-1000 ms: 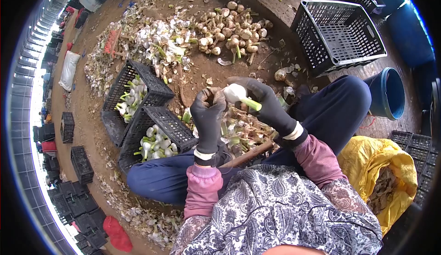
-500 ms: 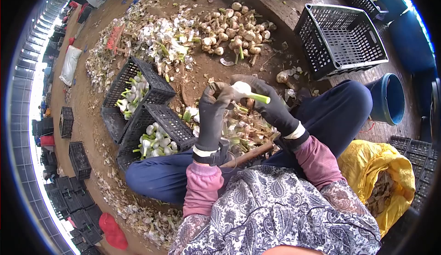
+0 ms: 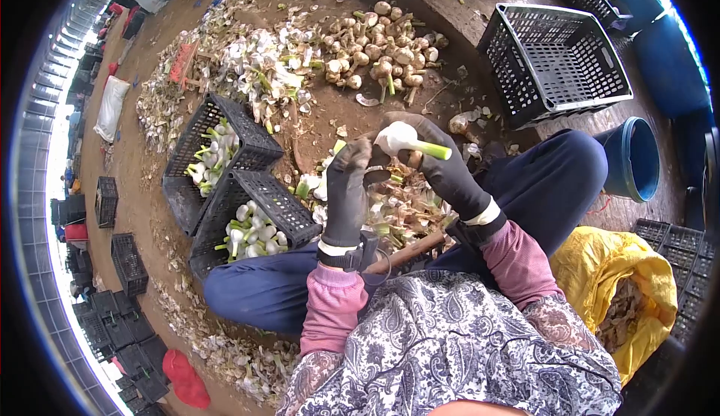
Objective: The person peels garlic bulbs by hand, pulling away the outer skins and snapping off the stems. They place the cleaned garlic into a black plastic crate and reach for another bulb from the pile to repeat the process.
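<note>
A white garlic bulb [image 3: 399, 137] with a short green stem pointing right is held in my gloved right hand [image 3: 439, 163]. Just left of the bulb is my gloved left hand [image 3: 349, 170], its fingers curled; whether they hold anything is too small to tell. Below both hands lies a heap of peeled skins and leaves [image 3: 401, 206]. To the left, two tilted black crates, an upper one [image 3: 259, 143] and a lower one [image 3: 289, 210], hold white garlic bulbs with green stems. Untrimmed brownish garlic [image 3: 379, 45] is piled on the ground ahead.
A black crate [image 3: 551, 105] stands at the upper right, with a blue bucket [image 3: 634, 161] below it. An open yellow sack [image 3: 585, 258] holds dry skins at the lower right. More skins [image 3: 259, 60] cover the ground ahead left, near a red stool [image 3: 181, 62].
The bulb in my right hand has turned and shifted slightly right, showing more of its white side. My left hand has moved a little left and down, away from the bulb.
</note>
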A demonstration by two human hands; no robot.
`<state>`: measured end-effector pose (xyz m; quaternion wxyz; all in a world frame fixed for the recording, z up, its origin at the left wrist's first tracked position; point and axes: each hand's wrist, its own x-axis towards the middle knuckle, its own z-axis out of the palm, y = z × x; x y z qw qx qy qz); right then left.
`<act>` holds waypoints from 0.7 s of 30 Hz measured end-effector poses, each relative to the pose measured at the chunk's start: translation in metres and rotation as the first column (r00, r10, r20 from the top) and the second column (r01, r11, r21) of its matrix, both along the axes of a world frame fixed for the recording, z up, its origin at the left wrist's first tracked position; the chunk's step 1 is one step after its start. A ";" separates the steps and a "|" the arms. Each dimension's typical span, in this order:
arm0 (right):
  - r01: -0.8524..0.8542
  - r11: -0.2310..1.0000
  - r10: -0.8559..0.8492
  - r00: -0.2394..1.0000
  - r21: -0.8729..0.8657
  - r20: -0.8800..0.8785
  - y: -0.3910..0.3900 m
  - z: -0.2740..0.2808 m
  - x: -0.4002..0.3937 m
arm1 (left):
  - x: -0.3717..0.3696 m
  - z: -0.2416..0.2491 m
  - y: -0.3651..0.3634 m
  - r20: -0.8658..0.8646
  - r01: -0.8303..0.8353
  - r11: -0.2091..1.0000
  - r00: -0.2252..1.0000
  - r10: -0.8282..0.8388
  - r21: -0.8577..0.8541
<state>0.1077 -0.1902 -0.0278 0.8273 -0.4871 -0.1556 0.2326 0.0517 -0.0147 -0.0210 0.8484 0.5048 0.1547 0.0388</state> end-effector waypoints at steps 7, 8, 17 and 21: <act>0.221 0.932 -0.061 0.878 -0.288 0.475 0.012 -0.010 0.001 | 0.002 -0.006 0.005 0.024 -0.065 0.978 0.998 0.062 0.198; 0.226 0.928 -0.061 0.876 -0.295 0.479 0.011 -0.009 0.000 | 0.002 -0.005 0.003 0.021 -0.069 0.973 0.998 0.066 0.219; 0.159 0.964 -0.175 0.983 0.213 0.061 0.010 -0.009 0.000 | -0.003 -0.026 -0.015 -0.035 0.026 1.000 0.999 -0.026 0.013; 0.173 0.917 -0.076 0.960 0.359 -0.269 0.005 0.008 -0.006 | -0.015 -0.044 -0.014 -0.037 0.118 0.990 0.992 -0.121 -0.071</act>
